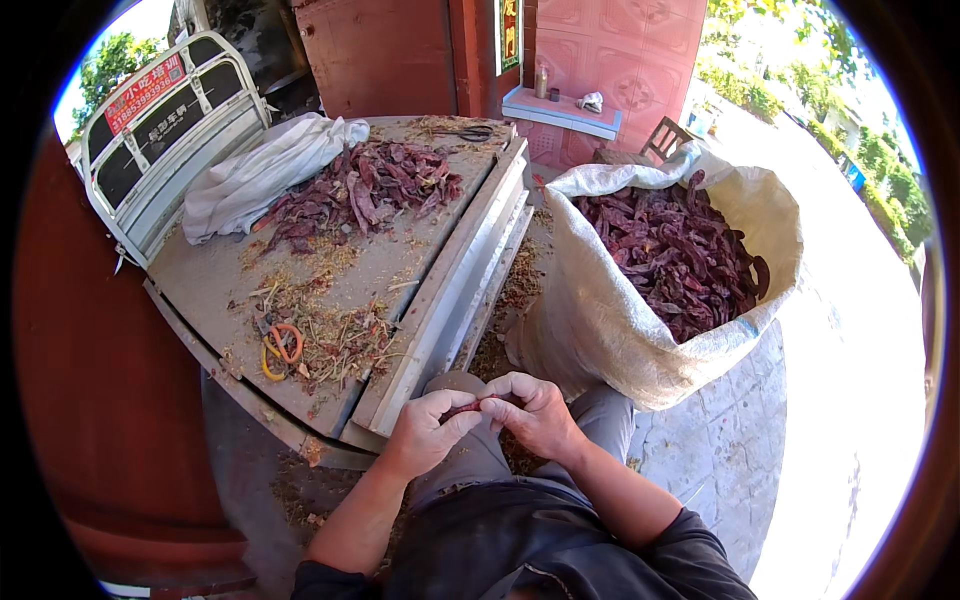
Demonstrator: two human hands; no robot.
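Note:
A dark red dried chili pepper [463,408] is pinched between my two hands above my lap. My left hand [428,432] grips one end with thumb and fingers. My right hand [541,415] closes on the other end, its fingertips almost touching the left ones. Most of the pepper is hidden by my fingers. Ahead and to the left, a heap of dried chili peppers [365,190] lies on the grey truck bed [420,250]. To the right stands a large woven sack [575,310], its mouth wide and full of dried chili peppers [680,250].
Scissors with orange and yellow handles [285,345] lie by scattered stems and scraps [345,335] on the bed. A white sack [265,170] rests beside the heap. Dark-handled scissors [470,132] lie at the far edge. The bed's side panel [450,310] hangs near my left knee.

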